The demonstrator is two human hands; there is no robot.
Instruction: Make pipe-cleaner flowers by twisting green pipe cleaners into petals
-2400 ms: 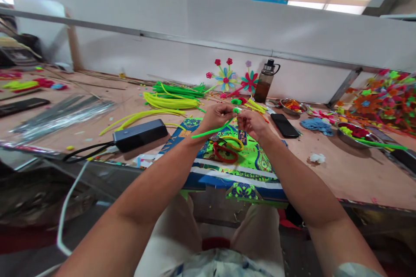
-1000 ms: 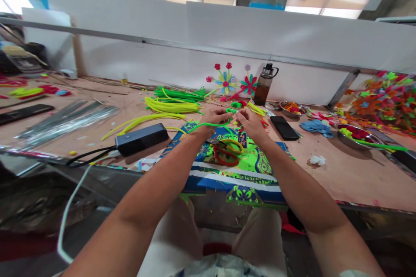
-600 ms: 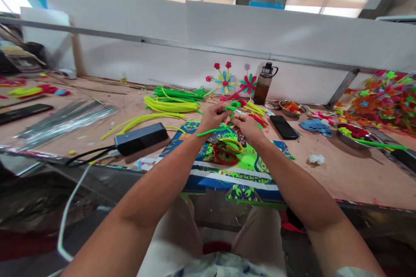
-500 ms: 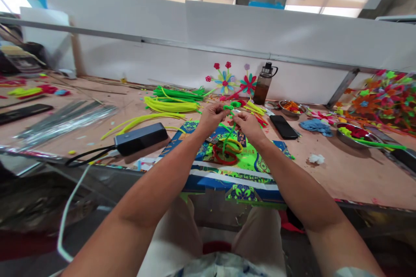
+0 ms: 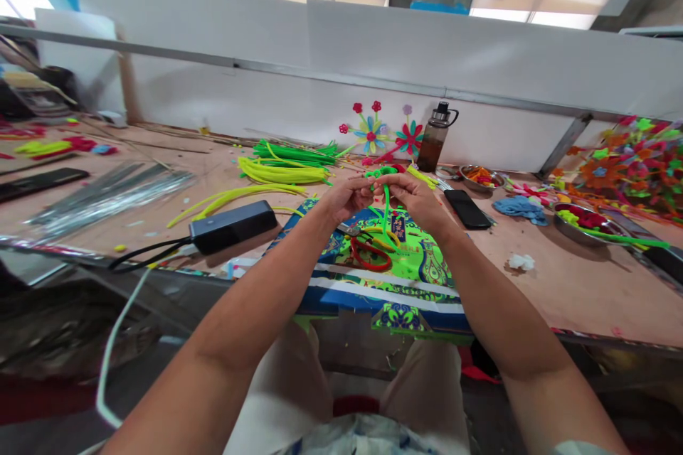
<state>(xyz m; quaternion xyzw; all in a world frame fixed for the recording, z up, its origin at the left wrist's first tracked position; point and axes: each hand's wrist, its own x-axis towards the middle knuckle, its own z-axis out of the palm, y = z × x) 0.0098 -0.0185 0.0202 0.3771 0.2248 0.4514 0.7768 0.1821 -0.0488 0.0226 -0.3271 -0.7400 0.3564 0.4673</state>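
A green pipe cleaner (image 5: 387, 207) is pinched between my two hands, its top bent into small loops and one end hanging down. My left hand (image 5: 349, 197) has its fingers closed on the looped part from the left. From the right, my right hand (image 5: 413, 197) grips the same piece with thumb and fingertips. Below them, scissors with red and yellow handles (image 5: 371, 254) lie on a blue and green printed bag (image 5: 410, 277). Just behind are bundles of yellow pipe cleaners (image 5: 282, 172) and green pipe cleaners (image 5: 299, 153).
A black power bank (image 5: 233, 227) with a strap is at the left, near silvery wires (image 5: 112, 199). To the right are a phone (image 5: 467, 209), a blue cloth (image 5: 519, 210) and a metal bowl (image 5: 581, 233). A bottle (image 5: 433, 138) and pipe-cleaner flowers (image 5: 372, 135) stand behind.
Both hands have turned and drawn closer together around the green pipe cleaner. Its loops have shifted, and its loose end now hangs toward me between the hands.
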